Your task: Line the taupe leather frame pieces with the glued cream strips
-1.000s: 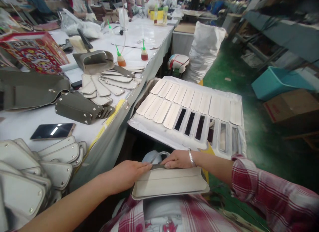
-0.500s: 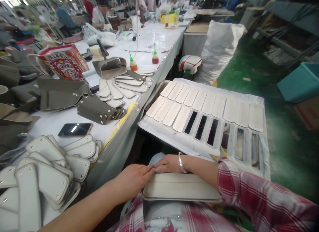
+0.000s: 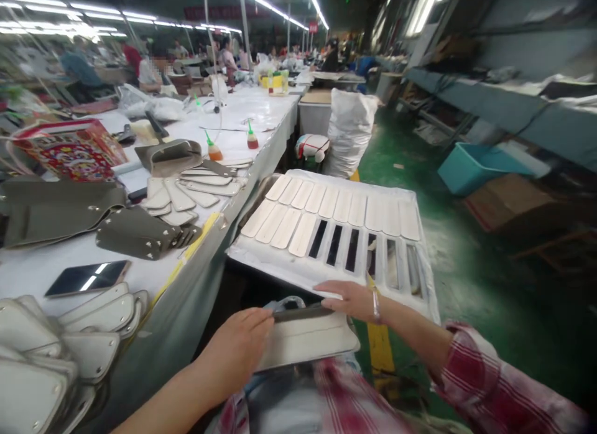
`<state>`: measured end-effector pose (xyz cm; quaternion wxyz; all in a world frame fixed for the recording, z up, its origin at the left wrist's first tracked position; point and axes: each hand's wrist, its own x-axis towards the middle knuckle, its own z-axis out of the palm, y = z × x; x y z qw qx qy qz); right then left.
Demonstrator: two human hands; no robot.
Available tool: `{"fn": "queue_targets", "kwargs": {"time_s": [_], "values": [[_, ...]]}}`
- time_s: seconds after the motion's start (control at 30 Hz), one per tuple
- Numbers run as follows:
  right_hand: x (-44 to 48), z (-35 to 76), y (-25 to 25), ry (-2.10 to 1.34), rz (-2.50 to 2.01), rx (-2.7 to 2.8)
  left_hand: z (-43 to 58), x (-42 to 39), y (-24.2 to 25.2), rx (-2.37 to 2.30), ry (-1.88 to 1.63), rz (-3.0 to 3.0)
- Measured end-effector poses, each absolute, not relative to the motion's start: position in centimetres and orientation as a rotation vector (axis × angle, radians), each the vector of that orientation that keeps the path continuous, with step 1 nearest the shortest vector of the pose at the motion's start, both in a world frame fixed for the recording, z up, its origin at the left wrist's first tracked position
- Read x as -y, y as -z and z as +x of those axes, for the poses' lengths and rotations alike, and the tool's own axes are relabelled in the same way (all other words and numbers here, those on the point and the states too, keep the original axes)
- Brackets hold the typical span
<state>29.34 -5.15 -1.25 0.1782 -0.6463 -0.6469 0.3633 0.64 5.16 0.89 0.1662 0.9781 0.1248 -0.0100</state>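
Head view: a cream panel (image 3: 310, 339) is held close to the plaid shirt (image 3: 347, 390).
The left hand (image 3: 242, 339) grips one end; the right hand (image 3: 352, 300), fingers parted, touches the upper edge, probably for steadiness.

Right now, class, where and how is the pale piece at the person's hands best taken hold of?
Probably pinch the pale piece by its near right corner, coming from the right: that corner juts out uncovered, while the left hand lies over the left end and the right hand is at the far edge.
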Motion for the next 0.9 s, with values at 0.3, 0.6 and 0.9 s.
{"fn": "queue_targets", "kwargs": {"time_s": [0.3, 0.6, 0.9], "values": [[15.9, 24.3, 3.3, -0.235, -1.72, 1.638, 7.5, 1.9, 1.2, -0.316, -0.115, 2.577], [15.0, 22.9, 4.0, -0.119, -1.788, 1.541, 7.9, 2.5, 1.3, -0.432, -0.103, 2.671], [15.5, 21.0, 5.8, -0.079, -2.194, 0.973, 9.0, 3.3, 0.0, -0.608, 0.024, 2.821]]}}
